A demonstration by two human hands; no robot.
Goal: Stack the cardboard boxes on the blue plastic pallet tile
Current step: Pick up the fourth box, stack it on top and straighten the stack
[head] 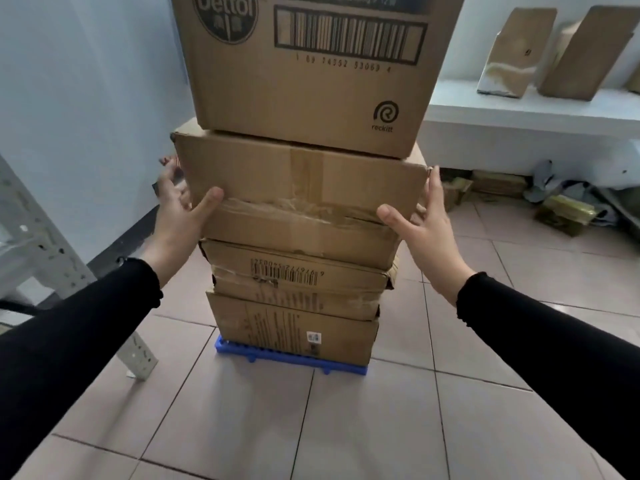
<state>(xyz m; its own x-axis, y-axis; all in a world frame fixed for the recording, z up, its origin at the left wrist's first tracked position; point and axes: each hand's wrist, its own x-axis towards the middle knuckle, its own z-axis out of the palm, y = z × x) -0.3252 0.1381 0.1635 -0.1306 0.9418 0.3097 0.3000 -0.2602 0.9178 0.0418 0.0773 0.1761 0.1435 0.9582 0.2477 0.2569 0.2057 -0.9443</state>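
A stack of 4 cardboard boxes is standing on the blue plastic pallet tile (235, 348), which is lying on the tiled floor (311, 427) and showing only along its near edge. The bottom box (294, 332) is sitting directly on the tile; the second box (298, 277), bearing a barcode, is resting on it. The third box (301, 195), sealed with clear tape, is overhanging the second on both sides. The Dettol box (311, 71) is resting on top, its upper part running out of frame.

The left hand (180, 209) is lying open against the left end of the third box, thumb pressing on the near face. The right hand (422, 220) is lying open at the right end, fingers spread, thumb touching the near face. Neither hand is closing around anything. Both arms are wearing black sleeves.

At far right, a white ledge (519, 109) is carrying leaning cardboard pieces. A grey metal rack (34, 254) is standing at left.
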